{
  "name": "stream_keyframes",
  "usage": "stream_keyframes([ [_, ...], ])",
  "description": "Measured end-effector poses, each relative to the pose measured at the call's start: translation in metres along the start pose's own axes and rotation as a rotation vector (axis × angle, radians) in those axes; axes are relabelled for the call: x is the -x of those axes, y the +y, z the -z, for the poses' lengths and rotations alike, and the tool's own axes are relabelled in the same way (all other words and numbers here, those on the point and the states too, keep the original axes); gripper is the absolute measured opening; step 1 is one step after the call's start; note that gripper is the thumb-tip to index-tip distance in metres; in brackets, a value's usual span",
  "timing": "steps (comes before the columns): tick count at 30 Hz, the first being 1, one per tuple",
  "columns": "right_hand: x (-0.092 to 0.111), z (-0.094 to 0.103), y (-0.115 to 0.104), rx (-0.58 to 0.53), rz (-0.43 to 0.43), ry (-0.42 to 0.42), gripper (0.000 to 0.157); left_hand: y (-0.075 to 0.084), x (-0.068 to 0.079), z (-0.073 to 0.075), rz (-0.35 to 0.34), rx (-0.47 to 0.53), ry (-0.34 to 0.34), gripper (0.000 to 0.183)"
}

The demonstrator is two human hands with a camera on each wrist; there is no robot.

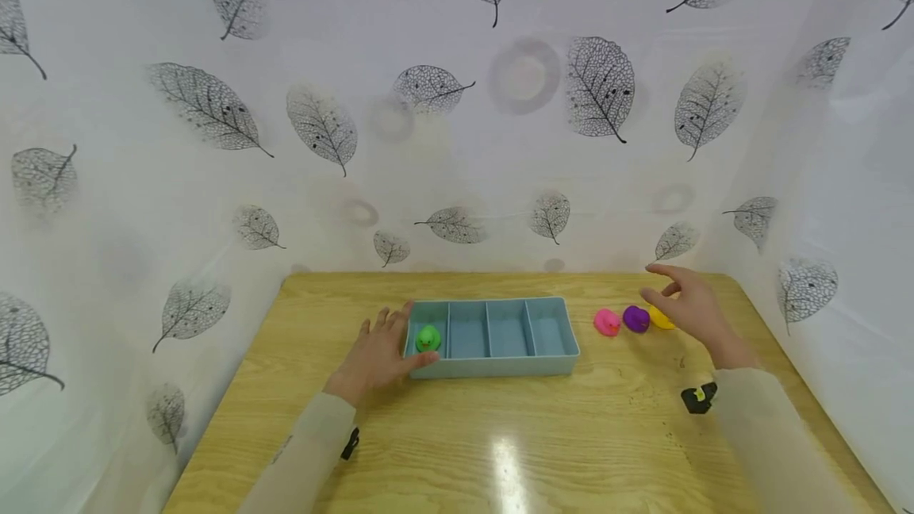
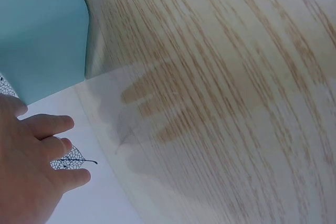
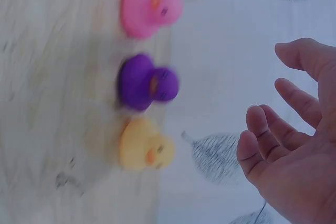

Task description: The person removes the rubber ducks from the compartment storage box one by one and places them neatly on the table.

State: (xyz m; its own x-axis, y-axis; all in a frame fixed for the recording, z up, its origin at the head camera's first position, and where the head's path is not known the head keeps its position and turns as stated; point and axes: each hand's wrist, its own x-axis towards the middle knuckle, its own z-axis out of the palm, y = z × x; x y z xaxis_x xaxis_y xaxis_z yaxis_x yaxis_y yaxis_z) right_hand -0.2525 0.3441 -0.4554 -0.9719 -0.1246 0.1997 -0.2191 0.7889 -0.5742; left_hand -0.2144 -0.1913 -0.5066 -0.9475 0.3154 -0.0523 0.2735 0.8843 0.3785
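A long blue-grey tray (image 1: 493, 366) with a row of compartments lies on the table. In its leftmost compartment sits a green rubber duck (image 1: 428, 338). My left hand (image 1: 378, 349) rests at the tray's left end, thumb over the front rim and fingers spread along the side. To the right of the tray stand a pink duck (image 1: 607, 322), a purple duck (image 1: 636, 319) and a yellow duck (image 1: 661, 318) in a row. Above the yellow one hovers my right hand (image 1: 689, 304), fingers loosely bent with nothing between them; the hand partly hides that duck in the head view.
The wooden table (image 1: 443, 435) ends at the back and sides against a white leaf-patterned curtain (image 1: 457, 157). A black strap piece (image 1: 699, 397) shows by the right sleeve, another dark piece (image 1: 351, 443) by the left sleeve.
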Motion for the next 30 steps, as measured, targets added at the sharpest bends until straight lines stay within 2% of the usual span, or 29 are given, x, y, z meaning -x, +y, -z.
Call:
stream_keyframes([
  [5, -0.008, -0.011, -0.030, -0.040, 0.088, 0.020, 0.054, 0.001, 0.000, 0.001, -0.001, -0.003, -0.002, 0.113],
  [13, -0.014, -0.027, -0.069, -0.099, 0.119, -0.022, 0.052, 0.001, 0.000, 0.000, 0.003, -0.006, -0.008, 0.113],
  [23, -0.020, -0.048, -0.104, -0.184, 0.189, -0.079, 0.048, -0.001, -0.001, 0.000, 0.012, 0.037, -0.010, 0.112],
  [30, -0.025, -0.063, -0.119, -0.213, 0.221, -0.094, 0.048, -0.009, 0.000, 0.000, -0.001, 0.099, 0.011, 0.084],
])
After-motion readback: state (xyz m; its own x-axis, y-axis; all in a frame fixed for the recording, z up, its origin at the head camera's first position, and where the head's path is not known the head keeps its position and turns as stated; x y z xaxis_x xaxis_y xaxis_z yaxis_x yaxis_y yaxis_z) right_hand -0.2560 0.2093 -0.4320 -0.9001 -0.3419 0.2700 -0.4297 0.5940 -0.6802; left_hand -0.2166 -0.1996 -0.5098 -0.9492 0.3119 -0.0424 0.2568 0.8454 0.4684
